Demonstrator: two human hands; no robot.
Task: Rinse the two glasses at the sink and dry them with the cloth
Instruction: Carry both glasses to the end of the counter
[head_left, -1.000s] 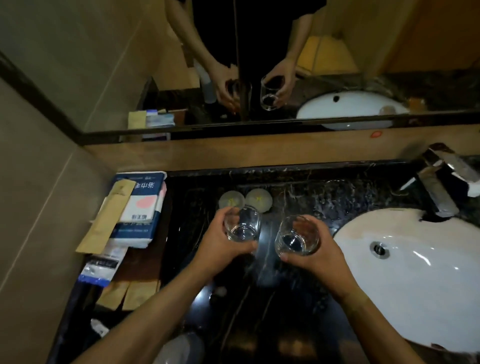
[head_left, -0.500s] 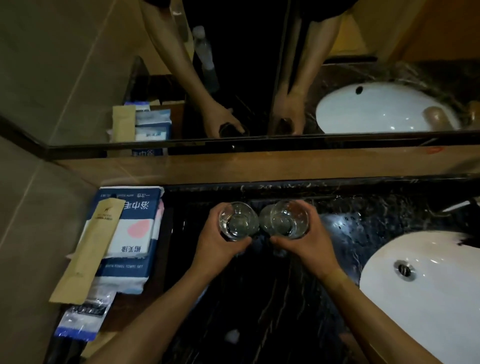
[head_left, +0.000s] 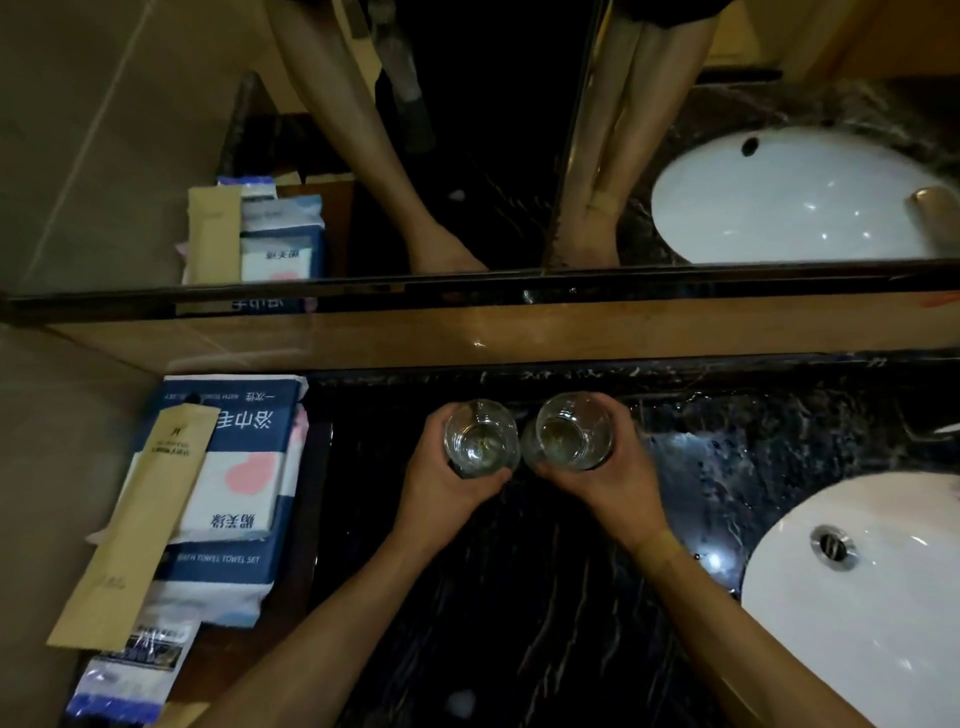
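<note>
The left hand (head_left: 441, 480) curls its fingers and thumb round one clear glass (head_left: 480, 437), and the right hand (head_left: 610, 475) grips the other glass (head_left: 571, 432) in the same way. Both glasses stand upright with their mouths toward the camera, side by side and touching or almost touching, at the far edge of the dark marbled worktop (head_left: 519, 597), just in front of the wooden ledge (head_left: 519, 332) below the mirror (head_left: 467, 130). Whether their bases rest on the worktop or hang just above it cannot be told.

The white sink (head_left: 857, 623) lies to the right and nearer, well apart from the glasses, with its metal drain (head_left: 831, 545) showing. At the left end of the worktop lies a blue and white towel pack (head_left: 234, 493), with a tan paper sleeve (head_left: 140, 525) lying slantwise across it and a small plastic-wrapped packet (head_left: 130, 670) nearer still. The mirror reflects both forearms, the towel pack and the sink.
</note>
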